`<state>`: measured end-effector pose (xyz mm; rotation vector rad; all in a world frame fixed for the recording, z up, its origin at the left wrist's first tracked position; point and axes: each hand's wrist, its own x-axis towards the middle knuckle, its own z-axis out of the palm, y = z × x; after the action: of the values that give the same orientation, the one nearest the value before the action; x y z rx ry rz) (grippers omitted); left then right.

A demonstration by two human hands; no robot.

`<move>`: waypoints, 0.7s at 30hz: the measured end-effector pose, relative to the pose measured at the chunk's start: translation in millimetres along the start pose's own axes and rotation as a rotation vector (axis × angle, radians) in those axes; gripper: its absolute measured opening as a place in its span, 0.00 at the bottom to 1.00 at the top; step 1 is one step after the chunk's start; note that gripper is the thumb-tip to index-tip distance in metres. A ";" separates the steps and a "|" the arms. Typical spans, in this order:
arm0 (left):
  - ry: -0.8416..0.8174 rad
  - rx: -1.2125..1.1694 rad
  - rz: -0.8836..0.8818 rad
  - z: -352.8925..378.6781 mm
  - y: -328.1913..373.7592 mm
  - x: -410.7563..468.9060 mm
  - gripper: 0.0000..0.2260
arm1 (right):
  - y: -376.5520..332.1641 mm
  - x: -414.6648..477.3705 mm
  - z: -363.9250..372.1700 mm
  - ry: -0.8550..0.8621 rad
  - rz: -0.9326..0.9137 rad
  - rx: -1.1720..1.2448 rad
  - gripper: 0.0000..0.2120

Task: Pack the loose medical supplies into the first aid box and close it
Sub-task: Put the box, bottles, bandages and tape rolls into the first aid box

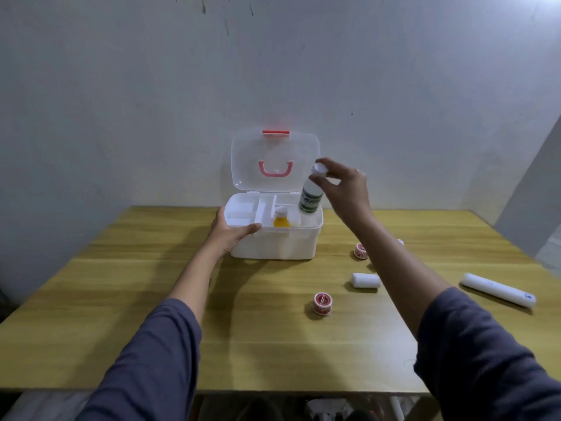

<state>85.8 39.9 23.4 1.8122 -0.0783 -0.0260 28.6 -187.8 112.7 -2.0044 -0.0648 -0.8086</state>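
- Nearest the camera, in front of the first aid box [273, 243] and off to its right, the loose supplies lie on the wooden counter [151, 299]: a red-printed tape roll [322, 303], a short gauze roll [365, 280], a long white wrapped roll [498, 289] farthest right, and a second tape roll [361, 250] just beside the right forearm.
- These look light. The gauze is probably soft and will squash, so a loose wrap round its middle should do; the tape rolls are stiff and suit a pinch across the rim.
- The left hand [229, 233] is pressed against the box's front left corner, thumb lying over the rim, steadying it.
- Inside the box a small orange bottle [281, 218] stands upright near the middle; a white divider tray fills the left part.
- The right hand [340, 185] pinches the cap of a white bottle with a green label [311, 199] between its fingertips, the bottle hanging tilted over the box's right end, seemingly partly inside.
- The plastic bottle is likely smooth and, if full, bottom-heavy; held by the cap alone it may swing, so a grip round the body would be surer.
- Behind, the clear lid [274, 161] stands open against the wall.
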 end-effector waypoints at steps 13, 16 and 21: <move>0.010 0.041 -0.005 -1.4 -1.9 4.5 0.49 | 22.3 -20.0 25.4 -0.304 0.051 -0.179 0.18; 0.016 0.054 -0.003 -0.8 -2.9 5.0 0.44 | 26.5 -21.8 28.1 -0.331 0.034 -0.251 0.18; 0.020 0.052 0.001 -1.3 -2.9 6.4 0.45 | 29.9 -20.5 30.1 -0.344 0.012 -0.312 0.17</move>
<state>92.4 41.4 21.0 1.8637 -0.0661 -0.0048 38.7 -175.3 68.3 -2.4213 -0.1313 -0.4795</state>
